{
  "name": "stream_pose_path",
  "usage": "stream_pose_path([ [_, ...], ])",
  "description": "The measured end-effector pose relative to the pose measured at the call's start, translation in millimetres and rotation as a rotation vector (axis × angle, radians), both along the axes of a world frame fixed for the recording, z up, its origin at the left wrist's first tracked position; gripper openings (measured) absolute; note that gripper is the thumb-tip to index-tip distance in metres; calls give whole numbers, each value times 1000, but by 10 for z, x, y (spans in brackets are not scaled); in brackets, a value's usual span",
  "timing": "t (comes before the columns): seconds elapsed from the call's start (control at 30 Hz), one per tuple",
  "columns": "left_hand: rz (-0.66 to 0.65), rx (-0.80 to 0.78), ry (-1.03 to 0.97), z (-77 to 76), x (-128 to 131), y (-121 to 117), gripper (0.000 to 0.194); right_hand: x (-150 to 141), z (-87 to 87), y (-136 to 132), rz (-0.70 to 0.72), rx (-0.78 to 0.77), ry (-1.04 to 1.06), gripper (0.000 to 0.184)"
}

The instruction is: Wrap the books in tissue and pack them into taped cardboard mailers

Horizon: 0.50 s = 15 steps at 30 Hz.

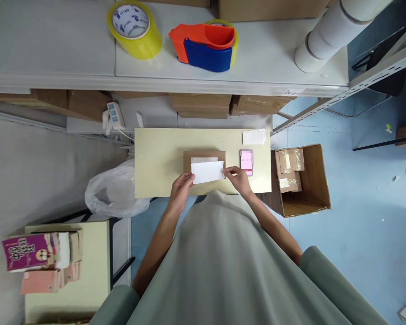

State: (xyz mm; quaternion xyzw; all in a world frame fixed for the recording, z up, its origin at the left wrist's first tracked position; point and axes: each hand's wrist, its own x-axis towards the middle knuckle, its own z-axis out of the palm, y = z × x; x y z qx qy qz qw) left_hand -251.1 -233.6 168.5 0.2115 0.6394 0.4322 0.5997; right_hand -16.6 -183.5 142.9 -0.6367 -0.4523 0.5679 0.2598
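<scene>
A blank white slip of paper (207,173) is stretched between my two hands above the small table (159,153). My left hand (182,188) pinches its left end, and my right hand (237,178) pinches its right end. Beneath the slip lies a flat brown cardboard box (205,154), partly covered by it. Another white strip (203,160) shows on the box's top, just behind the held slip. To the right of the box, close to my right hand, rests a phone (246,161) with a pink lit screen. White slips (253,136) lie stacked at the table's back right corner.
An open carton (311,180) holding taped small boxes stands right of the table. Left of it hangs a clear plastic bag (117,189). The shelf (71,49) ahead carries a yellow tape roll (149,43) and an orange-blue tape dispenser (206,49). Books (30,250) lie at lower left.
</scene>
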Motion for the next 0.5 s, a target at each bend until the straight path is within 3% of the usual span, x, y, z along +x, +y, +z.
stream_pose_path([
  [0.23,-18,-13,7,-56,3,-6,49,48,-53,37,58,-42,6,47],
  [0.5,-60,-41,249,-454,-129,-57,52,22,-264,-91,90,-15,-74,33],
])
